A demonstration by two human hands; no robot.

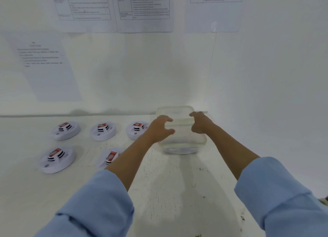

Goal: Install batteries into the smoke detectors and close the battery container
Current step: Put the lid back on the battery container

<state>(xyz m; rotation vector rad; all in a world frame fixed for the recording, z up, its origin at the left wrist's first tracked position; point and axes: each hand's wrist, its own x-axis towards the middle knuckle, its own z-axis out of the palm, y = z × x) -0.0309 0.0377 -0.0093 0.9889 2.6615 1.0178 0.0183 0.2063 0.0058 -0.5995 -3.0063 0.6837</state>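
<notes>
- Nearest, two forearms in rolled light-blue sleeves, the left sleeve (92, 206) and the right sleeve (284, 192), reach forward from the near edge of the white tabletop (168, 183).
- Between the arms is a bare stretch of tabletop. It gives room to draw something back toward the near edge.
- Toward the left edge, a near row holds two white round smoke detectors. The near-left smoke detector (58, 159) shows a red battery (55, 152) seated on top. The second smoke detector (111, 157) also shows red, and the left forearm partly hides it.
- Toward the far right corner stands the clear plastic battery container (182, 142), with its lid (174, 110) lying on it. Faint bluish shapes at its bottom are too blurred to name.
- The left hand (159, 129) is clawed at the container's left side, with thumb and fingers apart. The right hand (199, 123) curls at the lid's right rim. Blur hides whether either hand touches or grasps it, so I cannot tell.
- With one hand on each side, the hands look placed to press the lid down evenly. Closing the container is probably the step in hand.
- The far row has three more smoke detectors, left (66, 130), middle (103, 131) and right (136, 130). Each is topped in red, so battery fitting appears done. The right one sits just beside the left wrist, leaving little room there.
- The back wall (133, 76) meets the far edge right behind the container, and the side wall (275, 76) is near its right. The only free way out is toward the near edge.
- Printed sheets (144, 9) hang on the back wall, and their text is unreadable.
</notes>
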